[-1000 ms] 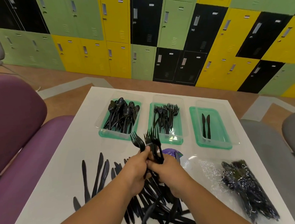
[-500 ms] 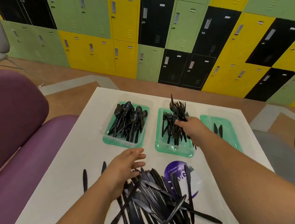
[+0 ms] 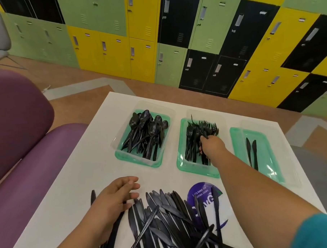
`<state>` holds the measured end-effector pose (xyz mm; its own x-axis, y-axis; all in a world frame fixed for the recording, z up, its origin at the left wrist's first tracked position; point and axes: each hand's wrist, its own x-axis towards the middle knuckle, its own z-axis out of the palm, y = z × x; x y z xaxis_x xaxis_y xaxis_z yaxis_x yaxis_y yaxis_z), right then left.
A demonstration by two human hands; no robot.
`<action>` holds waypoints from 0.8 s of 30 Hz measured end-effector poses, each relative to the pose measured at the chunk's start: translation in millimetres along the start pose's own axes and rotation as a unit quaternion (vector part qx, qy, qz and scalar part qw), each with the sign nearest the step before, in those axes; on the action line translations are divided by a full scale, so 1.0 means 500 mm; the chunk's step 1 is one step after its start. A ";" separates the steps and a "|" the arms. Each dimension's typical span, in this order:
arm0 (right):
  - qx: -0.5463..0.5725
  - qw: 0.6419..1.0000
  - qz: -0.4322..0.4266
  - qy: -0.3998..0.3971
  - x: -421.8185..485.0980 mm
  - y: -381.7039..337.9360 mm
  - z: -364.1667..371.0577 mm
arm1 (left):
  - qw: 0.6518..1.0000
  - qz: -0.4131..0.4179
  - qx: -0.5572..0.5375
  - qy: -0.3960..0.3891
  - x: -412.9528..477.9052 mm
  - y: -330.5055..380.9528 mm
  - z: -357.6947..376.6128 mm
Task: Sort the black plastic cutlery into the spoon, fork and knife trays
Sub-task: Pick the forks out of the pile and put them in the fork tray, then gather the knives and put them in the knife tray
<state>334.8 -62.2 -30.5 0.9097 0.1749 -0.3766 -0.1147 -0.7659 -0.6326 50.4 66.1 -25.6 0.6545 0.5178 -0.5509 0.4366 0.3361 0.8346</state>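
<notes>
Three green trays stand in a row on the white table [image 3: 81, 183]. Spoons [image 3: 146, 135] fill the left tray [image 3: 136, 161]. The middle tray [image 3: 194, 170] holds forks, and my right hand [image 3: 211, 148] reaches into it, fingers curled round a bundle of forks [image 3: 206, 127] that lies low among the others. Two knives [image 3: 252, 153] lie in the right tray [image 3: 238, 137]. A loose pile of black knives [image 3: 163, 215] covers the near table. My left hand [image 3: 115, 197] hovers or rests at the pile's left edge with its fingers straight, holding nothing.
A round purple sticker [image 3: 203, 193] is partly under the knife pile. A purple sofa [image 3: 29, 157] runs along the table's left side. Green, yellow and black lockers [image 3: 174, 39] line the far wall beyond the brown floor.
Both hands held the fork bundle over the pile. My right hand carried it to the middle tray and has lowered it in; my left hand let go and spread out by the pile.
</notes>
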 end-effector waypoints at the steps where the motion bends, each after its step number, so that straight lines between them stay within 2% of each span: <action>1: 0.002 1.000 0.006 0.015 0.007 0.005 0.000 | 1.000 -0.004 -0.004 -0.001 0.000 -0.002 0.002; 5: 0.019 0.998 0.036 0.044 0.009 0.012 -0.007 | 1.000 -0.017 -0.016 -0.005 0.001 -0.006 0.014; 9: -0.042 0.998 0.026 0.049 -0.007 0.018 -0.021 | 1.000 -0.016 -0.017 -0.004 -0.003 -0.007 0.018; 12: -0.068 0.996 -0.024 0.049 -0.038 0.020 -0.035 | 1.000 -0.014 -0.008 -0.001 -0.010 -0.007 0.018; 18: -0.036 0.981 -0.164 0.096 -0.132 0.053 -0.060 | 0.999 0.010 0.042 0.006 -0.028 -0.011 0.009; 22: -0.068 0.979 -0.194 0.001 -0.227 0.116 -0.061 | 0.994 0.034 0.100 0.001 -0.058 -0.020 0.007; 24: -0.102 0.971 -0.213 -0.030 -0.274 0.155 -0.054 | 0.985 0.058 0.164 0.005 -0.071 -0.036 0.010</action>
<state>212.0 -162.2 -9.6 0.8322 0.5330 -0.1527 0.3536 -0.7223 -0.5943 22.3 37.7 -21.0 0.7061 0.5464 -0.4504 0.5361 0.0029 0.8441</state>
